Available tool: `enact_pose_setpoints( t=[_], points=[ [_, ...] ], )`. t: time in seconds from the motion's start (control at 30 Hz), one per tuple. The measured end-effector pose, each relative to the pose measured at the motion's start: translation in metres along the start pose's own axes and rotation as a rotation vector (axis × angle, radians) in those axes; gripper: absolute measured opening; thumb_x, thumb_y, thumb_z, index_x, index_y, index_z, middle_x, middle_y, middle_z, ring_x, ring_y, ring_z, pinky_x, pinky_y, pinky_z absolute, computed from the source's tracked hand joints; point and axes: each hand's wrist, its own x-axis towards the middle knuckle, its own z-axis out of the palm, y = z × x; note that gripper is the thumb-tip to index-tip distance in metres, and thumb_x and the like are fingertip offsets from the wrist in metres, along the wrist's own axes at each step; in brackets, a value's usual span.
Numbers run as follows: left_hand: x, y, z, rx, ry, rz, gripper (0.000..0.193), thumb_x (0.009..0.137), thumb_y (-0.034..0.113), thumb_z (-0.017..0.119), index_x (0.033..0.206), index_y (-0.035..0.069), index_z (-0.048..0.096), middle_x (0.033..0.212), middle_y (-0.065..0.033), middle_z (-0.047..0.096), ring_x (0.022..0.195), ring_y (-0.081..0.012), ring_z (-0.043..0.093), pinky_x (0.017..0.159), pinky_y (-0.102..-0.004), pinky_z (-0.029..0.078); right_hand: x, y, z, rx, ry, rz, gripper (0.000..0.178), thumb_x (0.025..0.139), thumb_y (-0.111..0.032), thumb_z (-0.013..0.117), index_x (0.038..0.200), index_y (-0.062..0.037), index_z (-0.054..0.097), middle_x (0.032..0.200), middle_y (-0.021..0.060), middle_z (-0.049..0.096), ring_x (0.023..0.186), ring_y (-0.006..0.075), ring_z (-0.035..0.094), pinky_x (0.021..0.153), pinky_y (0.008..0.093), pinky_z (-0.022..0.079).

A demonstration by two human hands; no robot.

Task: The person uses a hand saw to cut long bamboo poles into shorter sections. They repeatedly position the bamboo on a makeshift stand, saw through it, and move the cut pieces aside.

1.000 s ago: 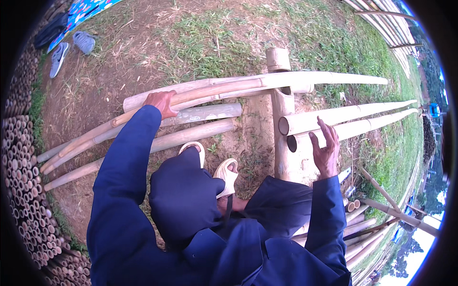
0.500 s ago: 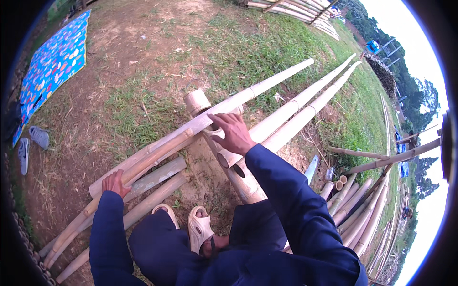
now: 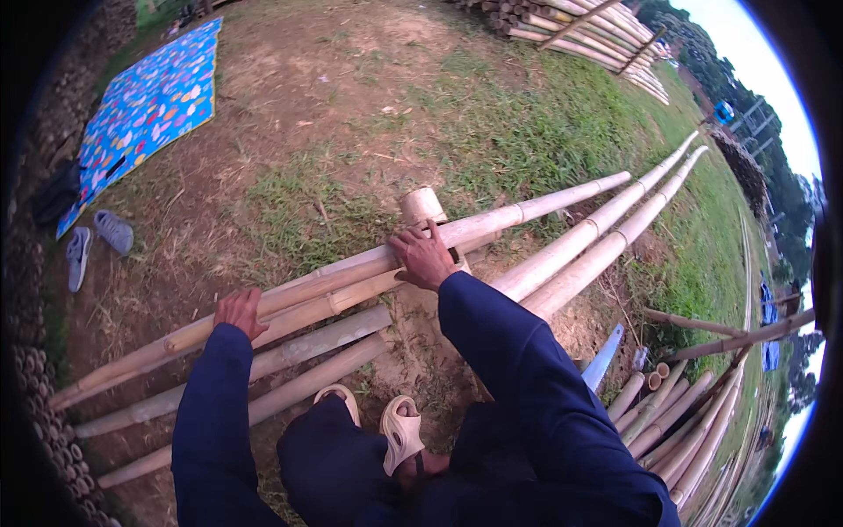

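Observation:
A long pale bamboo pole [image 3: 536, 204] slants across in front of me, lying over a support by an upright bamboo post [image 3: 423, 207]. My right hand [image 3: 425, 256] is closed over bamboo just left of that post, fingers curled on top. Farther left, my left hand [image 3: 240, 314] wraps over bamboo, its fingers on the far side. Under and beside my hands runs a second, browner bamboo pole [image 3: 132, 360], close against the first; where one ends is partly hidden. Two more bamboo poles [image 3: 575, 230] stretch away to the right, their near ends behind my right sleeve.
Below my left hand lie greyish bamboo poles [image 3: 325, 341]. A handsaw [image 3: 604, 356] leans at the right, near stacked bamboo [image 3: 672, 413]. A blue patterned mat [image 3: 158, 105] and grey shoes [image 3: 112, 230] are at far left. More bamboo [image 3: 580, 39] is piled behind.
My view has shifted, so the scene sits farther right. My right hand has moved left along the bamboo toward the post; my left hand has moved slightly outward. The slanting pole lies at a flatter angle.

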Motion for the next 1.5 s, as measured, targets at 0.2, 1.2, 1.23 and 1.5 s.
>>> enact_pose_setpoints(
  t=[0.2, 1.2, 1.23, 1.5],
  points=[
    [0.012, 0.009, 0.003, -0.001, -0.077, 0.043, 0.058, 0.073, 0.032, 0.088, 0.117, 0.011, 0.057, 0.11, -0.0114, 0.068, 0.114, -0.0348, 0.065, 0.095, -0.05, 0.05, -0.016, 0.003, 0.005, 0.072, 0.096, -0.002, 0.069, 0.073, -0.036, 0.088, 0.135, -0.017, 0.062, 0.124, 0.006, 0.065, 0.129, 0.0276, 0.055, 0.121, 0.0592, 0.024],
    [0.027, 0.01, 0.013, -0.141, -0.096, -0.069, 0.071, 0.092, 0.06, 0.067, 0.146, 0.016, 0.052, 0.141, -0.0162, 0.061, 0.129, -0.0382, 0.057, 0.113, -0.0532, 0.04, -0.561, -0.065, 0.112, 0.455, -0.265, 1.49, 0.044, 0.102, -0.016, 0.061, 0.143, -0.0017, 0.052, 0.1, 0.0113, 0.071, 0.092, 0.019, 0.069, 0.082, 0.0333, 0.054],
    [0.026, 0.008, 0.015, -0.148, -0.122, -0.074, 0.07, 0.095, 0.059, 0.063, 0.148, 0.016, 0.051, 0.145, -0.0168, 0.059, 0.131, -0.0381, 0.056, 0.115, -0.0554, 0.038, -0.552, -0.066, 0.117, 0.453, -0.302, 1.474, 0.044, 0.102, -0.017, 0.061, 0.143, -0.0018, 0.052, 0.101, 0.0113, 0.071, 0.093, 0.019, 0.069, 0.083, 0.0333, 0.054],
    [0.025, 0.012, 0.011, -0.129, -0.099, -0.094, 0.081, 0.091, 0.066, 0.065, 0.15, 0.014, 0.049, 0.144, -0.0186, 0.059, 0.133, -0.04, 0.054, 0.116, -0.0526, 0.037, -0.506, -0.056, 0.148, 0.484, -0.362, 1.368, 0.047, 0.102, -0.018, 0.061, 0.145, -0.0023, 0.051, 0.109, 0.0113, 0.07, 0.099, 0.0192, 0.067, 0.087, 0.0339, 0.053]
  ],
)
